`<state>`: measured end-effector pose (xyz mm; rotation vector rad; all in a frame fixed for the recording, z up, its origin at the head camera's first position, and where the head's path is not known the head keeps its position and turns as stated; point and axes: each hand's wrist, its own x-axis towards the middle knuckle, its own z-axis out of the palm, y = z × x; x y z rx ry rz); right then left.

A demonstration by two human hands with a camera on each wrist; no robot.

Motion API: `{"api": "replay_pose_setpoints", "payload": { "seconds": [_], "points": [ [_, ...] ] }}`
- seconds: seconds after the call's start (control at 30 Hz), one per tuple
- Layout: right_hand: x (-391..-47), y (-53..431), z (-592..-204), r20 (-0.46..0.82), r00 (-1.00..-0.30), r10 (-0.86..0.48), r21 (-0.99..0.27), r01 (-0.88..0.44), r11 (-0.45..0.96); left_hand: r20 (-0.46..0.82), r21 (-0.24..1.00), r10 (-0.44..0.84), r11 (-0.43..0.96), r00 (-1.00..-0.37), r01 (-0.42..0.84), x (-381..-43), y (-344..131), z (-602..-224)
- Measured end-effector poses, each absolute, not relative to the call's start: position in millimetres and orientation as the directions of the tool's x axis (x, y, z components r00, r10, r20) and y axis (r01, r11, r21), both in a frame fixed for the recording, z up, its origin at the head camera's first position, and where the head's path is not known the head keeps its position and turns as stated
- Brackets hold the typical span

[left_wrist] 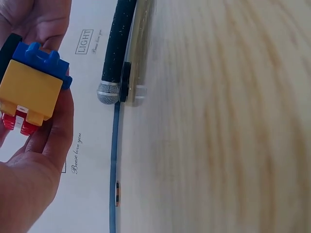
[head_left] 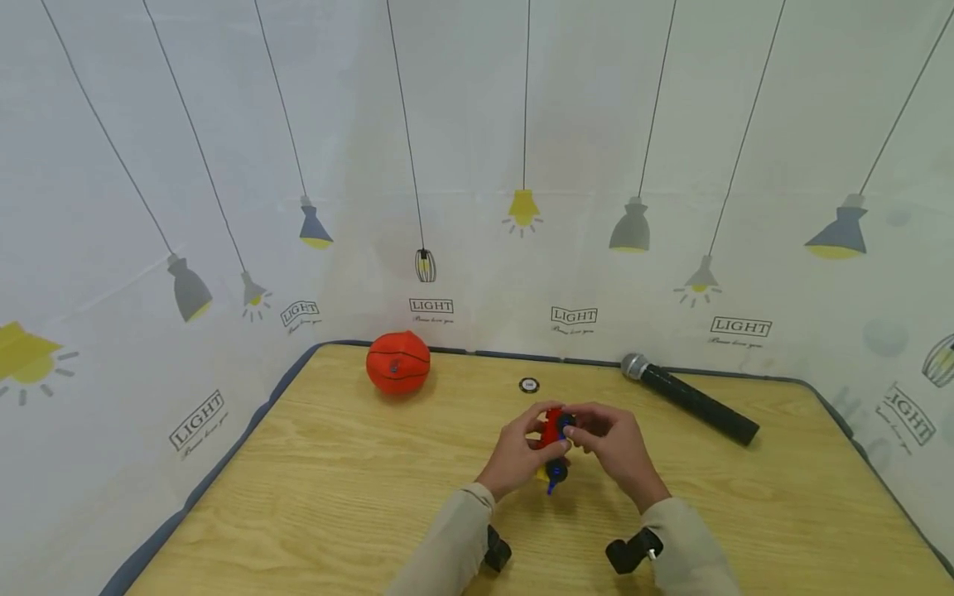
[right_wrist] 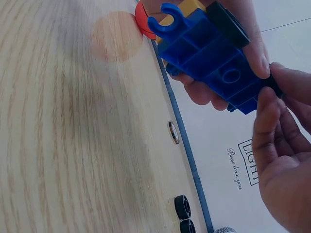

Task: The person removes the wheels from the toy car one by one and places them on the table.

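Observation:
A toy block vehicle is held up above the table between both hands. Its blue base has a hook at one end and a black wheel on its side; a yellow block and red parts sit on the base. My left hand grips the vehicle by its body. With thumb and fingers, my right hand pinches another black wheel at the far end of the base. How firmly that wheel is seated is hidden by the fingers.
A red ball stands at the back left of the wooden table. Near the back edge lies a poker chip. A microphone lies at the back right. Loose black wheels rest on the tabletop.

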<state>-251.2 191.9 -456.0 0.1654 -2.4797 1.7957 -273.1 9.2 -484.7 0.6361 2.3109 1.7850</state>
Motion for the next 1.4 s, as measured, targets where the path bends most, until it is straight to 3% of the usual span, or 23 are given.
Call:
{"api": "replay_pose_setpoints", "payload": {
  "seconds": [0.4, 0.7, 1.13, 1.4],
  "points": [
    [-252.3, 191.9, -455.3, 0.143, -0.990, -0.006, -0.940, -0.138, 0.311, 0.177, 0.936, 0.403, 0.214, -0.898, 0.281, -269.2, 12.7, -479.6],
    [-252.1, 187.8, -454.9, 0.237, -0.972, 0.003, -0.894, -0.216, 0.392, 0.170, 0.938, 0.366, 0.224, -0.915, 0.264, -267.8, 15.5, -480.4],
    [-252.6, 180.4, -460.5, 0.291, -0.957, 0.008, -0.825, -0.247, 0.508, 0.077, 0.965, 0.331, 0.212, -0.940, 0.154, -269.0, 15.3, -485.4],
    [-254.0, 184.6, -459.7, 0.363, -0.929, -0.069, -0.786, -0.345, 0.513, 0.035, 0.946, 0.333, 0.293, -0.942, 0.139, -271.9, 9.1, -487.5]
  ]
}}
